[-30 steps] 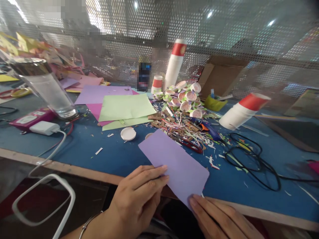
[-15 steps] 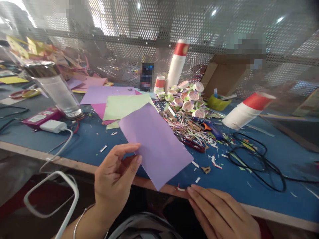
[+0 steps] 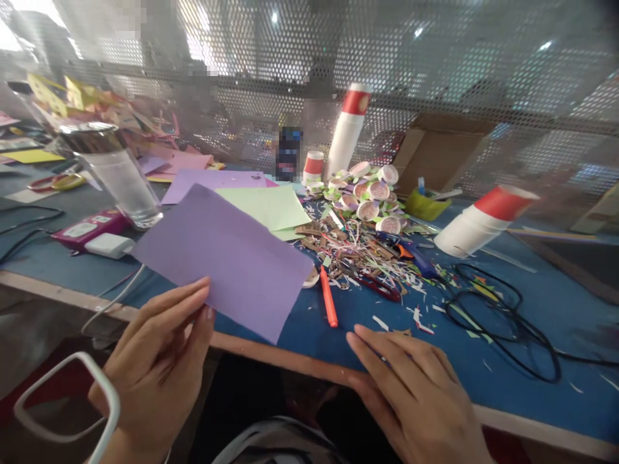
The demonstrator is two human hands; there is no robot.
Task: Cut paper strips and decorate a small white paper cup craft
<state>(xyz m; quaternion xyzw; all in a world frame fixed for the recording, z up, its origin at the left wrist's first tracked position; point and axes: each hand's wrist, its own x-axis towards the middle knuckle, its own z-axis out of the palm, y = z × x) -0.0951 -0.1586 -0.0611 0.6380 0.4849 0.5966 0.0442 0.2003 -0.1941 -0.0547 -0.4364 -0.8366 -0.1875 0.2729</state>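
My left hand (image 3: 155, 361) pinches the near edge of a purple paper sheet (image 3: 227, 258) and holds it up over the front left of the blue table (image 3: 532, 361). My right hand (image 3: 416, 399) lies flat, fingers together and stretched out, on the table's wooden front edge (image 3: 290, 357), holding nothing. An orange-red pen (image 3: 329, 306) lies on the table just left of its fingertips. Behind the pen sits a heap of paper scraps (image 3: 358, 254) with red-handled scissors (image 3: 380, 287).
Green and purple sheets (image 3: 271, 203) lie behind the held paper. A glass (image 3: 123, 177), a pink box (image 3: 84, 229) and a white charger (image 3: 109, 245) stand at left. Paper cup stacks (image 3: 348, 129), a tipped cup stack (image 3: 483, 219) and black cable (image 3: 503, 316) are at right. A perforated screen closes the back.
The left hand lifted the purple sheet off the table edge and carried it left. The right hand let go of the sheet's corner and now rests flat. The orange-red pen came into view.
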